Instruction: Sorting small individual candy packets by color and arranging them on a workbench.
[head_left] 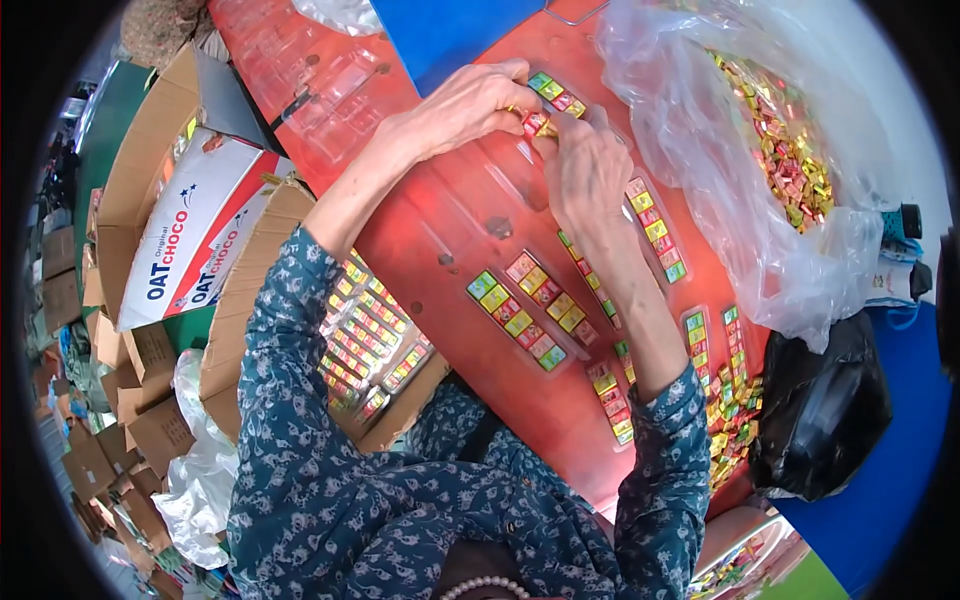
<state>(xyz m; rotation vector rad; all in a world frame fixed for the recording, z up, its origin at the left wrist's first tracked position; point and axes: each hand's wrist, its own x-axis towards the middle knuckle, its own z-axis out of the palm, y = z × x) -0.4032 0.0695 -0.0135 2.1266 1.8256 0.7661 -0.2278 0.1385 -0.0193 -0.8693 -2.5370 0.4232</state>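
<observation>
My left hand (470, 105) and my right hand (585, 170) meet over the red table (450, 215), fingertips pinched together on small wrapped candies (538, 123). They touch the near end of a clear tray strip of colourful candies (556, 93). Several filled strips lie lower on the table, the nearest a double row (530, 310). Another strip (655, 228) lies just right of my right wrist. Both forearms wear blue floral sleeves.
A large clear plastic bag of loose candies (790, 170) sits at the right. A black bag (825, 410) lies below it. An open cardboard box (250, 300) holding filled strips stands at my left, beside printed cartons (180, 235). Empty clear trays (320, 85) lie at the table's far left.
</observation>
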